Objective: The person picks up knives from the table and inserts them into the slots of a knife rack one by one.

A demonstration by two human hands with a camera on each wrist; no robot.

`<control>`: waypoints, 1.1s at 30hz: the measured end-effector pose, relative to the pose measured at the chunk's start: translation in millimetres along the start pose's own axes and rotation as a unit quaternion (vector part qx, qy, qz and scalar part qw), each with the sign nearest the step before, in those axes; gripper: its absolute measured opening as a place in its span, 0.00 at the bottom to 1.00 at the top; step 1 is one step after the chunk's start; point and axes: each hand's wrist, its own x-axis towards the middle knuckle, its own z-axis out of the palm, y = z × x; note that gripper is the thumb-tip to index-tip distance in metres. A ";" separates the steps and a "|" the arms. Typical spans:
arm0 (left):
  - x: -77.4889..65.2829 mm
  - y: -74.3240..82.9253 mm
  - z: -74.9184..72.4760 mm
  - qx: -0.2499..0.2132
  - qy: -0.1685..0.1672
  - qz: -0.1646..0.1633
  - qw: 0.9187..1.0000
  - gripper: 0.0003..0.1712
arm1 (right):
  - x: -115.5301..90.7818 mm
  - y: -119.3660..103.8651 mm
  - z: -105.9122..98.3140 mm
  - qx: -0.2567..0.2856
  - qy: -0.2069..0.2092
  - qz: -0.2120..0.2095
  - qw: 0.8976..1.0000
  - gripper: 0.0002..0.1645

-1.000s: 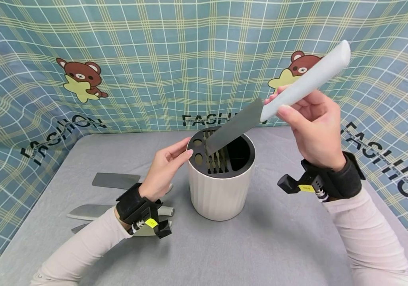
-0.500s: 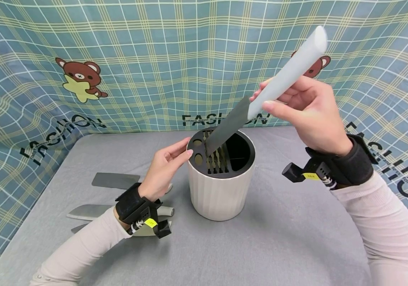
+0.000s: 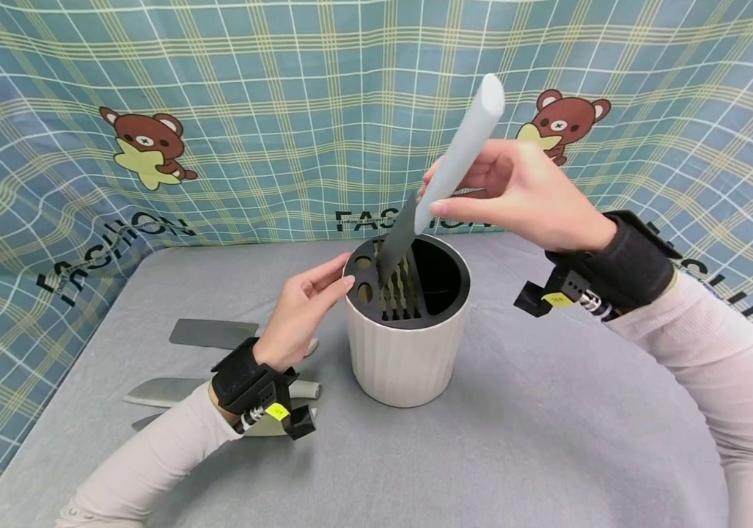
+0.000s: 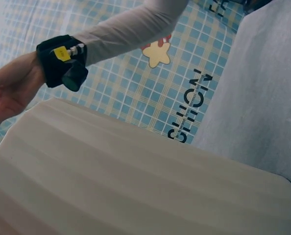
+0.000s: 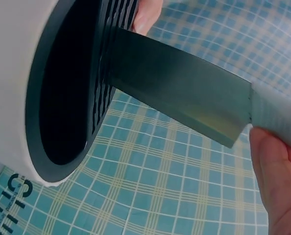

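My right hand (image 3: 528,191) pinches the pale grey handle of a kitchen knife (image 3: 460,150) between thumb and fingers. Its dark blade slants down to the left, and the tip overlaps the slots at the top of a white ribbed knife holder (image 3: 405,367). From the right wrist view, the broad blade (image 5: 180,88) reaches into the slotted part beside the large dark opening. My left hand (image 3: 300,312) rests with extended thumb and index fingertips on the holder's left rim, near two round holes. The left wrist view shows mostly the holder's ribbed wall (image 4: 135,176).
Left of the holder, several knives lie on the grey cloth: a squarish blade (image 3: 211,333), a pointed blade (image 3: 161,391) and another beneath the left forearm, which partly covers them. A plaid curtain (image 3: 376,110) with printed bears hangs behind.
My right hand has moved left with the knife, bringing the handle more upright above the holder. The blade tip stays at the slots. My left hand has kept its place at the rim.
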 end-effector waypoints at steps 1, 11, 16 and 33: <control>2.9 -11.3 -6.3 -0.003 -0.002 0.009 1.000 0.33 | 2.3 -1.1 0.0 -0.017 -0.011 0.007 1.000 0.15; -13.2 60.6 32.0 0.034 0.036 -0.062 0.997 0.30 | 25.8 2.5 4.6 -0.127 -0.083 0.065 0.986 0.15; 2.9 -4.1 -4.8 -0.002 0.006 -0.006 1.000 0.32 | 32.5 9.8 8.3 -0.118 -0.122 0.076 0.983 0.13; -6.6 26.4 13.5 0.027 0.012 -0.014 0.999 0.37 | 36.1 21.2 21.3 -0.115 -0.165 0.101 0.974 0.16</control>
